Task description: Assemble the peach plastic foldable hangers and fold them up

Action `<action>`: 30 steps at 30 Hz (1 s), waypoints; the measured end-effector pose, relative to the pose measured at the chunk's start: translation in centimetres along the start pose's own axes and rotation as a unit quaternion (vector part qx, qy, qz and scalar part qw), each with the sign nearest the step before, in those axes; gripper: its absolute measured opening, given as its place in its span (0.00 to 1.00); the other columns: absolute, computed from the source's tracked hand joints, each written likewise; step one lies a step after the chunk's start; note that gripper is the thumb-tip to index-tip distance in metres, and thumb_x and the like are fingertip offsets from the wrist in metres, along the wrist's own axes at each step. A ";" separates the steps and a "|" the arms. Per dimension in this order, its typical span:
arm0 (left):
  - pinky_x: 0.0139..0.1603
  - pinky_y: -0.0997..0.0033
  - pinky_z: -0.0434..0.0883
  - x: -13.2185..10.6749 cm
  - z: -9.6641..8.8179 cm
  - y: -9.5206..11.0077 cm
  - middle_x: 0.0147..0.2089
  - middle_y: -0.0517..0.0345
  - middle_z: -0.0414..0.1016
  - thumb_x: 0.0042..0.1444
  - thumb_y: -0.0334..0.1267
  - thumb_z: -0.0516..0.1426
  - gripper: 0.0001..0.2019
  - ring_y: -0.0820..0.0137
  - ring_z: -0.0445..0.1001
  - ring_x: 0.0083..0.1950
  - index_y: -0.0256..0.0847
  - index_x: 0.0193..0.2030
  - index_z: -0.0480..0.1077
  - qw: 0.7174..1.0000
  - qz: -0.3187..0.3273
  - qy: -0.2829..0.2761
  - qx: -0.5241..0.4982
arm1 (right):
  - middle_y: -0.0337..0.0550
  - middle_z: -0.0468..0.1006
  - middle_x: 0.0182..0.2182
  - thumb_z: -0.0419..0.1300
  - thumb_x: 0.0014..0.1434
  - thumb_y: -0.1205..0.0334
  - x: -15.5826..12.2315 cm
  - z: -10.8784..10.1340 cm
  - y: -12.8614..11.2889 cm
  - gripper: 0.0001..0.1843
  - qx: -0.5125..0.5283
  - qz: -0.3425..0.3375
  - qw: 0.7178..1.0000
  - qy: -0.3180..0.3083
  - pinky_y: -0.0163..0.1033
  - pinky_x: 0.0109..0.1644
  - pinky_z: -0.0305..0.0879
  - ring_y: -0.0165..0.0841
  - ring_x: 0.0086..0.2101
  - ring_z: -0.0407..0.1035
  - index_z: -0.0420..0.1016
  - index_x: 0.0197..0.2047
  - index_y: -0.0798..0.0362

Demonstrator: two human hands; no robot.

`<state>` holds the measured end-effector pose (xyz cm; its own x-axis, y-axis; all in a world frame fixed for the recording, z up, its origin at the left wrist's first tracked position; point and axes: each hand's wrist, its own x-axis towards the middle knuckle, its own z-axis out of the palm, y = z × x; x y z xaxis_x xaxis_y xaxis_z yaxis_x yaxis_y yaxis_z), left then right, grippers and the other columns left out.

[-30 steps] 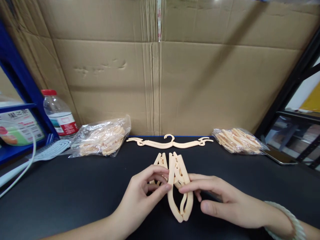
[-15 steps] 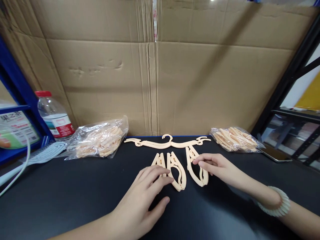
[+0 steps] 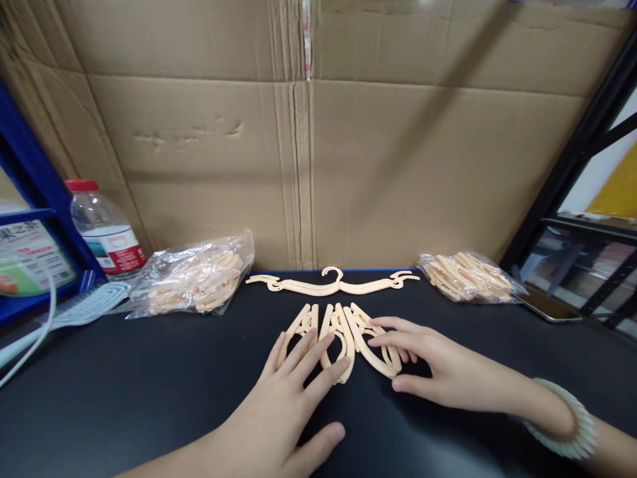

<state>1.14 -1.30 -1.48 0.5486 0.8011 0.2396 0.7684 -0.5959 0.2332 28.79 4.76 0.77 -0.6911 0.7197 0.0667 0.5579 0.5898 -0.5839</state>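
Observation:
Three folded cream plastic travel hangers lie side by side on the black table (image 3: 174,385). My left hand (image 3: 283,392) is open, its spread fingers resting over the left folded hanger (image 3: 314,317) and the middle folded hanger (image 3: 350,352), covering parts of both. On the right folded hanger (image 3: 375,362), the fingertips of my right hand (image 3: 423,352) touch the upper side while the thumb lies by its lower tip; the fingers are apart. Behind them an unfolded hanger (image 3: 365,288) lies flat, hook pointing away from me.
Clear bags of hangers lie at the back left (image 3: 194,279) and back right (image 3: 468,275). Beside the right bag is a phone (image 3: 550,307). A red-capped bottle (image 3: 107,232) and a pale hairbrush (image 3: 94,305) are at left. A cardboard wall (image 3: 209,166) stands behind.
The middle and right folded hangers have shifted left, bringing the right one against the middle one. My right hand moved with it, its thumb now lower; my left hand has spread further over the hangers.

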 end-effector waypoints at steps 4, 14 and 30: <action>0.66 0.30 0.42 -0.1 0.1 -0.4 0.72 0.55 0.51 0.60 0.43 0.56 0.31 0.47 0.48 0.72 0.56 0.69 0.52 1.000 -0.006 0.021 0.007 | 0.44 0.55 0.66 0.60 0.61 0.59 0.4 0.3 -0.2 0.24 0.007 -0.044 0.999 -0.005 0.49 0.65 0.55 0.41 0.62 0.55 0.66 0.61 0.42; 0.69 0.39 0.44 1.2 -1.1 -2.1 0.67 0.53 0.63 0.62 0.42 0.53 0.22 0.52 0.57 0.68 0.51 0.63 0.62 0.995 -0.006 0.082 -0.050 | 0.48 0.71 0.49 0.48 0.68 0.60 1.5 0.1 0.8 0.14 -0.001 -0.090 0.991 0.095 0.42 0.51 0.68 0.35 0.46 0.69 0.73 0.49 0.49; 0.51 0.57 0.69 3.2 -2.0 -8.4 0.46 0.52 0.74 0.63 0.41 0.48 0.09 0.60 0.72 0.49 0.41 0.42 0.66 0.973 -0.099 0.155 -0.139 | 0.55 0.61 0.64 0.47 0.67 0.54 3.7 -1.3 10.7 0.26 -0.201 -0.021 0.962 0.186 0.59 0.67 0.52 0.46 0.63 0.55 0.59 0.65 0.54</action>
<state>-4.22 6.21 -0.79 0.2398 0.8716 0.4276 0.7067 -0.4587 0.5386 32.81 14.23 -4.22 -0.5474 0.7288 0.4113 0.7167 0.6620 -0.2194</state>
